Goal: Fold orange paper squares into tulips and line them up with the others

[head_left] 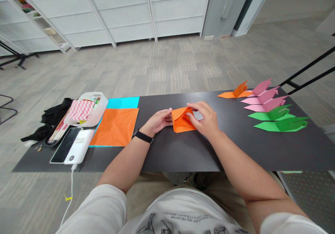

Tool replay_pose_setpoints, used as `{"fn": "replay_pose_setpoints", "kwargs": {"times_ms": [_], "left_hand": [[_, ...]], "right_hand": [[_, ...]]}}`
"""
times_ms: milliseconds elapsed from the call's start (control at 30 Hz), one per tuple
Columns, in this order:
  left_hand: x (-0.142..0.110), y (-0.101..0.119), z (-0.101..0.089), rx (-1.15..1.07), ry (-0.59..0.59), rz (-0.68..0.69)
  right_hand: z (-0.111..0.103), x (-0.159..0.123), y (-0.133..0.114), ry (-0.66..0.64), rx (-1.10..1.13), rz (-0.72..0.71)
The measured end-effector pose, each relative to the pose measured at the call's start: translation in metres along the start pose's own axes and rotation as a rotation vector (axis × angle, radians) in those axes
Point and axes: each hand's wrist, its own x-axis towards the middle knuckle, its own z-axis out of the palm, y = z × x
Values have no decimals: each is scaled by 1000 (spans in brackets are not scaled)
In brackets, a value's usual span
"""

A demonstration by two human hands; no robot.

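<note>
A partly folded sheet of orange origami paper [180, 122] is held between my two hands, just over the middle of the dark table. My left hand [161, 119] pinches its left edge between thumb and fingers. On the other side, my right hand [205, 117] grips the right part, with the thumb at a raised, opened flap. Part of the paper is hidden behind the right fingers. At the right stand finished folded paper birds: an orange one [237, 91], several pink ones [269, 104] and green ones [282, 124].
Orange paper [115, 127] lies over blue paper [124, 102] to the left. Beyond it are a white basket [103, 103] with a pink zigzag-patterned item, a phone [65, 145], a white power bank [80, 146] with a cable, and black cloth [57, 112]. The dark table [167, 157] is narrow.
</note>
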Motion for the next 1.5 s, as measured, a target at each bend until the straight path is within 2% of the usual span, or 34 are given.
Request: {"fn": "replay_pose_setpoints", "kwargs": {"times_ms": [167, 267, 367, 467, 600, 767, 833, 933, 1100, 1200, 1333, 1500], "left_hand": [[-1, 4, 4, -56, 73, 31], [-1, 5, 3, -79, 97, 90], [-1, 5, 2, -75, 125, 172], [-3, 7, 3, -46, 147, 245], [-7, 10, 7, 31, 173, 271], [-12, 9, 12, 357, 141, 246], [-13, 7, 14, 485, 98, 236], [-13, 4, 16, 558, 60, 241], [-9, 0, 11, 602, 82, 272], [-8, -2, 9, 596, 61, 276], [-7, -4, 8, 608, 57, 291], [-2, -7, 5, 630, 96, 316]], "right_hand": [[-3, 1, -2, 86, -5, -117], [-5, 1, -3, 65, 13, -71], [-4, 0, 0, 27, 114, 104], [-3, 0, 9, -35, 331, 335], [-1, 1, 19, -231, 624, 595], [3, 0, 19, -435, 751, 763], [7, -3, 21, -502, 718, 753], [13, -10, 29, -579, 624, 697], [16, -16, 45, -517, 432, 686], [13, -16, 47, -497, 325, 626], [10, -16, 41, -516, 146, 486], [15, -11, 35, -452, -35, 177]]}}
